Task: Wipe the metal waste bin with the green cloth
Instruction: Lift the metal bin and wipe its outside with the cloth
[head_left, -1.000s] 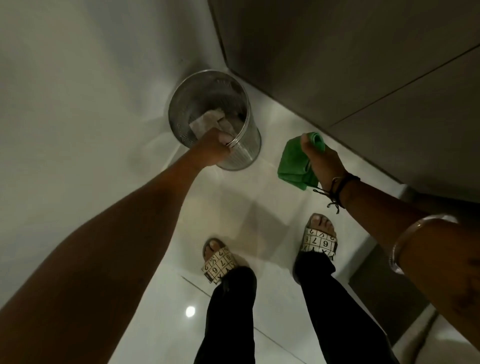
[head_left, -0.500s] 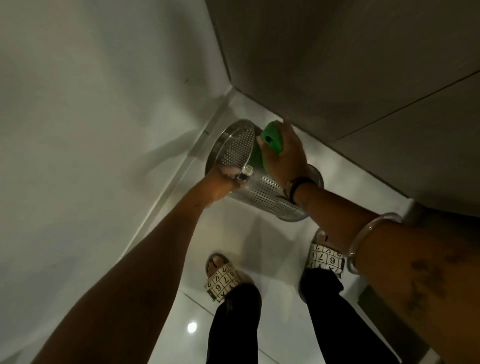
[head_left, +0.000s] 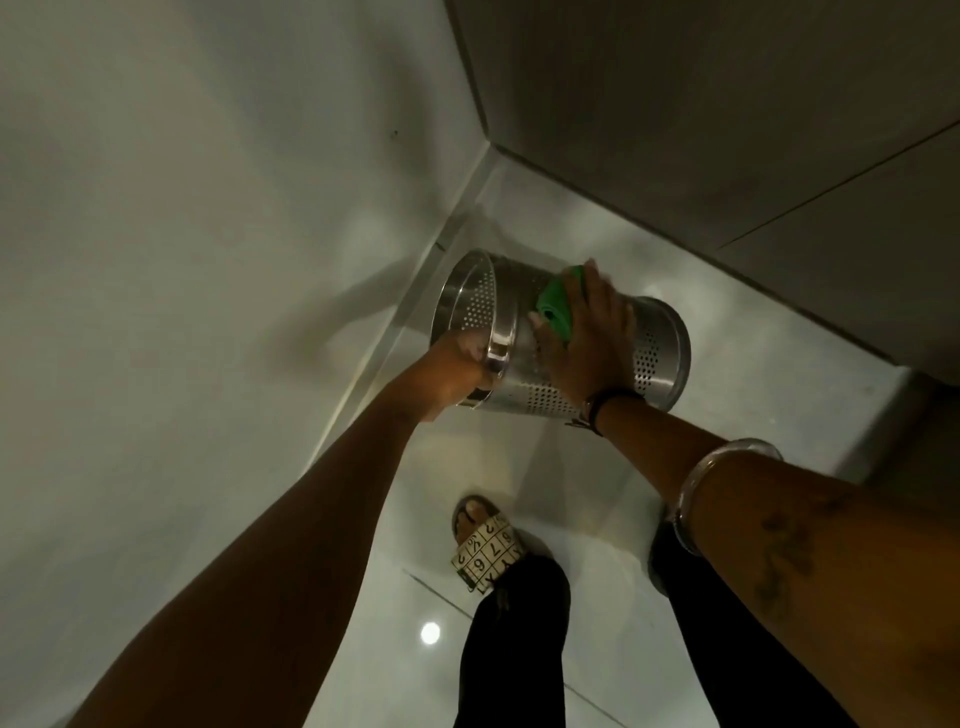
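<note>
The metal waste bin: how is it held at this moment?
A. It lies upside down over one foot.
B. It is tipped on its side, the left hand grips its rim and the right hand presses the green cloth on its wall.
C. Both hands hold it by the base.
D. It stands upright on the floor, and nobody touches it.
B: the metal waste bin is tipped on its side, with the left hand at the rim and the right hand pressing the green cloth on its wall.
</note>
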